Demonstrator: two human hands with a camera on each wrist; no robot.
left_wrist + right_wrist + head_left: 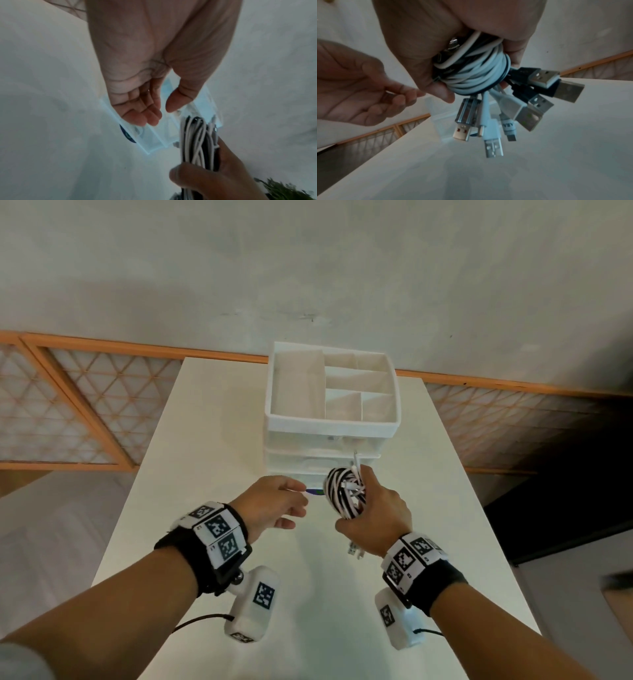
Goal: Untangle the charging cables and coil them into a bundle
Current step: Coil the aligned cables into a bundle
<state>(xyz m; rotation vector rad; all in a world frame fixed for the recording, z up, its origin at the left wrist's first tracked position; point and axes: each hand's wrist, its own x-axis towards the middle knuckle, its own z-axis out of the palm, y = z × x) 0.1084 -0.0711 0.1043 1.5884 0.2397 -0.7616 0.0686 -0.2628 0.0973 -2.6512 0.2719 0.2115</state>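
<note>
Our right hand [373,513] grips the coiled bundle of black and white charging cables [344,493], fingers and thumb curled round it, holding it above the white table [212,440] just in front of the white drawer organizer [332,392]. The USB plugs [505,116] hang loose below the coil. Our left hand [270,505] holds nothing, its fingers relaxed and loosely bent, near the organizer's lowest drawer and just beside the bundle.

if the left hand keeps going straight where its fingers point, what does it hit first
Probably the clear plastic drawer front of the white organiser: the left hand is open, its fingertips just short of it. Depth is unclear, so contact is uncertain.
</note>
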